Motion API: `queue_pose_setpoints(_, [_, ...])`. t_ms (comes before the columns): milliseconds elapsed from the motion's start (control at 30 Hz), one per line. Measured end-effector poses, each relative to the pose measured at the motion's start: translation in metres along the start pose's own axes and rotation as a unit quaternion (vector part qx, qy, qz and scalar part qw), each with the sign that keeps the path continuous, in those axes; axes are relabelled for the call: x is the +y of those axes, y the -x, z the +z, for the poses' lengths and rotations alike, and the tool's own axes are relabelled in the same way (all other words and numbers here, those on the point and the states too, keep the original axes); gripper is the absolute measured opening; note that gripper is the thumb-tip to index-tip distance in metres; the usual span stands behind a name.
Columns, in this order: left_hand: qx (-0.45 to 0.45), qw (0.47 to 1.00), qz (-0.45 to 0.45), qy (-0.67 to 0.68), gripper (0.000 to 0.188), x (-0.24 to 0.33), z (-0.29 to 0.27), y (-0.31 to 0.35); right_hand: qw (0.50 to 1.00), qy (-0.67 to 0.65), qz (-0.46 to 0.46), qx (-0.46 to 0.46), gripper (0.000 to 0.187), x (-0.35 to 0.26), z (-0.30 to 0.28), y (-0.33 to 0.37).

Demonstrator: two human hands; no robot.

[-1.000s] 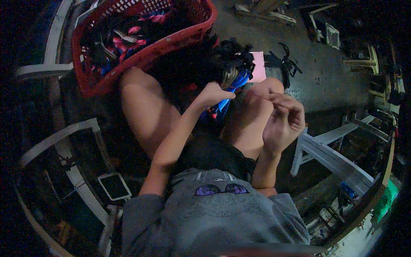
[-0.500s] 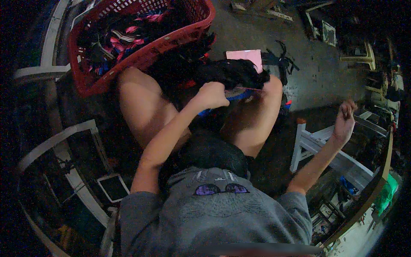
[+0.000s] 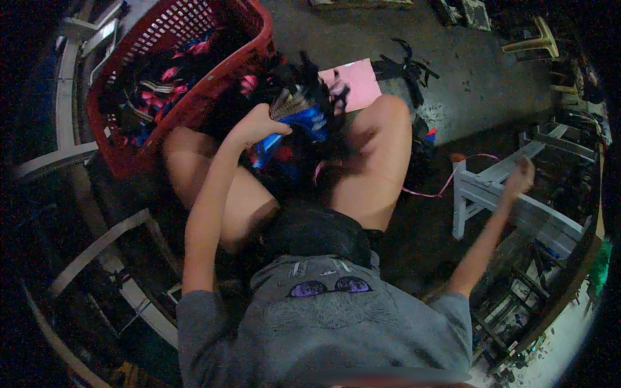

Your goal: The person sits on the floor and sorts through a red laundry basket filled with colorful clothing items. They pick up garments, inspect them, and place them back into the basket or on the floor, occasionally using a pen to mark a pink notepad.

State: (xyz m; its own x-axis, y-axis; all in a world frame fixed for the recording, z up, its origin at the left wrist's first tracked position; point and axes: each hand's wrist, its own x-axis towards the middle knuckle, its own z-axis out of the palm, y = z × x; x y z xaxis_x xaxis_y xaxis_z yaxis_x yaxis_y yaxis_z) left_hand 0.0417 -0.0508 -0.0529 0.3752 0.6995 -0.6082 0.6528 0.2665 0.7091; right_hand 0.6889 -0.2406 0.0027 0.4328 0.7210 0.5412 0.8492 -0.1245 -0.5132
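My left hand is closed on the edge of a bundle of blue and black fabric strips above my lap, between my knees. More dark strips spread from it and blur with motion. My right hand is raised far out to the right, its fingers smeared. A thin pink cord curves from beside my right knee toward that hand. Its far end comes close to the fingers, but whether they hold it does not show.
A red perforated plastic basket of black, pink and blue strips stands at the upper left. Beyond my right knee lie a pink sheet and black straps. A grey metal frame stands at the right. Pale frames are at the left.
My left hand has moved left with the bundle, showing more of its blue strips. The pink cord now stretches out to the right. My right hand stays far out, slightly lower.
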Motion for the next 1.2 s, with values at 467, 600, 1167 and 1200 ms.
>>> queue_pose_setpoints(467, [-0.108,0.795,-0.106,0.588,0.039,0.013,-0.033,0.069,0.982,-0.066,0.031,-0.175,0.020,-0.144,0.177,0.101])
queue_pose_setpoints(600, [-0.128,0.844,-0.091,0.513,0.038,0.053,-0.015,0.067,0.927,-0.235,-0.152,-0.251,0.052,-0.287,0.183,0.062])
queue_pose_setpoints(1167, [-0.474,0.877,0.014,0.081,0.056,0.084,0.124,-0.043,0.664,-0.194,0.278,-0.666,0.082,-0.198,0.119,0.099])
queue_pose_setpoints(1200, [-0.463,0.885,0.025,0.035,0.057,0.077,0.124,-0.046,0.664,-0.162,0.313,-0.660,0.088,-0.209,0.119,0.104])
